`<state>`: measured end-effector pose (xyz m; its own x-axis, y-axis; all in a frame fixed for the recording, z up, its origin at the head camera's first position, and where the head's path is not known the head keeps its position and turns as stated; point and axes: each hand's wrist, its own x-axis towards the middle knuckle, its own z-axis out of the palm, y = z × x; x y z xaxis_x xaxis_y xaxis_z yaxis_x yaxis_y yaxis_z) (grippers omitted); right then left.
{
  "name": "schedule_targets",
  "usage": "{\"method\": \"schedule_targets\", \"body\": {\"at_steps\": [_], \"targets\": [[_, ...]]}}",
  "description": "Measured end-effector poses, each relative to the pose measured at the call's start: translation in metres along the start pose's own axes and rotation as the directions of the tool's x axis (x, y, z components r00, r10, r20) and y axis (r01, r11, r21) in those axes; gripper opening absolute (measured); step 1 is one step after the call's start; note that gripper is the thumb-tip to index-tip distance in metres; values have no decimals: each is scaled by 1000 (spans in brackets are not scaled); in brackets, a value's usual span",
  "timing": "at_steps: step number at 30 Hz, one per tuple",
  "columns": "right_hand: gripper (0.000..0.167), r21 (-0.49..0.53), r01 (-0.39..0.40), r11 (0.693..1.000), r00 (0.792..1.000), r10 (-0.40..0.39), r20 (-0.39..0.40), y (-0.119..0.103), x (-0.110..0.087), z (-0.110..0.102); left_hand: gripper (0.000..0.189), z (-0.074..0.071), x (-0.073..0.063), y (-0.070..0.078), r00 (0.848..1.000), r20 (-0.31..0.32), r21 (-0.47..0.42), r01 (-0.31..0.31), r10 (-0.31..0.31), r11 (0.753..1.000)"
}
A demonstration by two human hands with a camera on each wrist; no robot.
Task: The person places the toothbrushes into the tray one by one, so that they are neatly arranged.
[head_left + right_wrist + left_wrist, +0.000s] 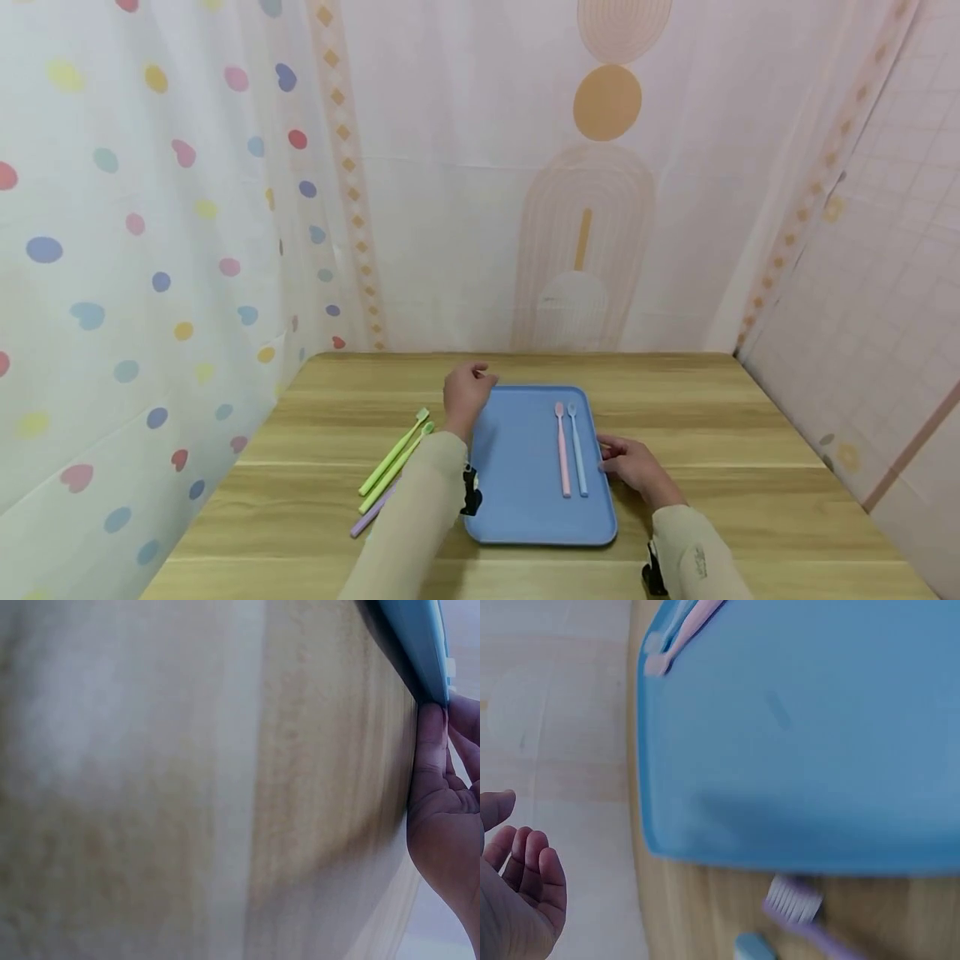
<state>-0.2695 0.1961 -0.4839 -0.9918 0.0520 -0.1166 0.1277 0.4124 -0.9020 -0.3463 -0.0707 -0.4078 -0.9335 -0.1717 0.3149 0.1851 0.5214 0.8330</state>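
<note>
A blue tray [525, 467] lies on the wooden table, bearing a pink toothbrush [563, 454] and a light blue toothbrush [578, 454] side by side near its right rim. My left hand [467, 396] is over the tray's far left corner, fingers loosely bent with nothing between them; the left wrist view shows this hand [521, 885] off the tray's far edge. At the right rim, my right hand [633, 463] holds the tray's edge. Thumb and finger of that hand [442, 802] meet at the rim in the right wrist view.
Left of the tray lie two green toothbrushes [392, 458] and a purple toothbrush [367, 518], partly hidden under my left sleeve. Beside the purple bristles a light blue tip [754, 947] shows. Patterned curtains [450, 208] hang behind the table and along both sides.
</note>
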Motion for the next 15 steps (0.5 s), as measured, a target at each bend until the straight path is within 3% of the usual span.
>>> {"method": "schedule_targets", "body": {"at_steps": [9, 15], "targets": [[52, -5, 13, 1000, 1000, -13, 2, -1, 2, -1, 29, -37, 23, -8, 998, 41, 3, 56, -56, 998], [52, 17, 18, 1000, 1000, -18, 15, -2, 2, 2, 30, -63, 33, -20, 997, 51, 68, 47, -51, 997]]}}
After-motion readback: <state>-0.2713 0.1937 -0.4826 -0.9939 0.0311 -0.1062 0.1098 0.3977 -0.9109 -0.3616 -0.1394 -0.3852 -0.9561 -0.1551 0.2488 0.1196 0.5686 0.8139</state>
